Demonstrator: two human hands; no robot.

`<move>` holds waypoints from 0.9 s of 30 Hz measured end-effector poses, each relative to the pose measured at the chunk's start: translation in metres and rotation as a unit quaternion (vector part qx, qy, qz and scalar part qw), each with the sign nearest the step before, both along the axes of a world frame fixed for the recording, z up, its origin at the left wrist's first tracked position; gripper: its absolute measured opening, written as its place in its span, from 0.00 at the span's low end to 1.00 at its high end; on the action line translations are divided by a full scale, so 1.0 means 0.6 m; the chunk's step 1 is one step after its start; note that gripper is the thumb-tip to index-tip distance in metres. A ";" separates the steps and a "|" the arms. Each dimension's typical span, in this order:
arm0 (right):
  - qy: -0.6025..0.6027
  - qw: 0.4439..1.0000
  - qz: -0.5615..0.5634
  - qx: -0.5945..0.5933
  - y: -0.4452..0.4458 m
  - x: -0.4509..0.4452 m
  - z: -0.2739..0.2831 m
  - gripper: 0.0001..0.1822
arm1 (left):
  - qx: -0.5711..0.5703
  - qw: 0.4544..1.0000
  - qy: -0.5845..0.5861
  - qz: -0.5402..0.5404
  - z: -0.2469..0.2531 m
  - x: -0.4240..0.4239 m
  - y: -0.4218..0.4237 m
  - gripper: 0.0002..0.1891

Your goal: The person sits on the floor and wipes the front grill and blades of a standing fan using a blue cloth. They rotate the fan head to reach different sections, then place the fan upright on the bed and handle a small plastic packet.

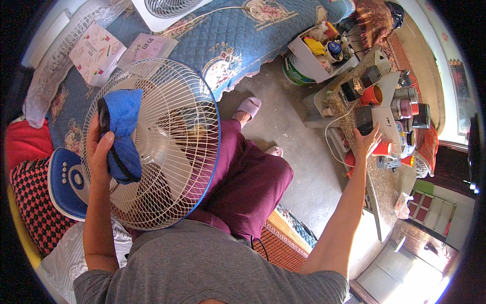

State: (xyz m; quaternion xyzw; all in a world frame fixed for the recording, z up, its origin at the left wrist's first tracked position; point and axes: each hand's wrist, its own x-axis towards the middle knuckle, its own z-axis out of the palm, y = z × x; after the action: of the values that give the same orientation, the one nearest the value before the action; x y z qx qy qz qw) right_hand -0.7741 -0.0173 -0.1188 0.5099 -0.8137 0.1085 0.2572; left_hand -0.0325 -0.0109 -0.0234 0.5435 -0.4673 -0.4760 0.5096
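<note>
My left hand [99, 146] grips a blue cloth [123, 133] with black edging, held against the guard of an electric fan. The fan's white wire guard [182, 152] has a blue rim and rests against my lap, with pale blades visible behind the wires. Beside my left forearm is its blue-and-white control base [65, 178] with several buttons. On the right, my outstretched right hand [366, 142] is at a dark smartphone [363, 117] on the stone-topped table [383, 197], thumb on one edge and fingers on the other.
Red cups [371, 95], metal canisters [404, 95] and a white cable [327, 133] crowd the table. A filled white box [311, 57] sits over a green bucket [294, 72]. The quilted bed [212, 38] holds a box fan [167, 11] and a printed carton [97, 55].
</note>
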 end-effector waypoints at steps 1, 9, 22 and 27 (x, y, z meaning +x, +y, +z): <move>0.003 1.000 0.002 0.000 0.001 0.002 0.001 0.58 | 0.002 1.000 0.001 -0.003 0.000 0.001 0.000 0.36; 0.022 1.000 0.000 0.004 0.000 -0.005 -0.005 0.59 | 0.003 1.000 0.013 0.008 -0.003 0.001 0.001 0.35; -0.016 0.999 0.033 -0.006 0.003 -0.008 -0.005 0.59 | 0.006 1.000 0.019 0.007 -0.007 0.005 0.001 0.35; -0.021 0.999 0.032 -0.010 0.003 -0.009 -0.008 0.59 | 0.007 1.000 0.015 0.015 -0.012 0.010 0.000 0.36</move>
State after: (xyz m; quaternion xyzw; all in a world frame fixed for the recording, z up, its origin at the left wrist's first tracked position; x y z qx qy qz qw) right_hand -0.7795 -0.0153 -0.1233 0.5310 -0.8008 0.1360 0.2415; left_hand -0.0266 -0.0111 -0.0308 0.5468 -0.4479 -0.4795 0.5200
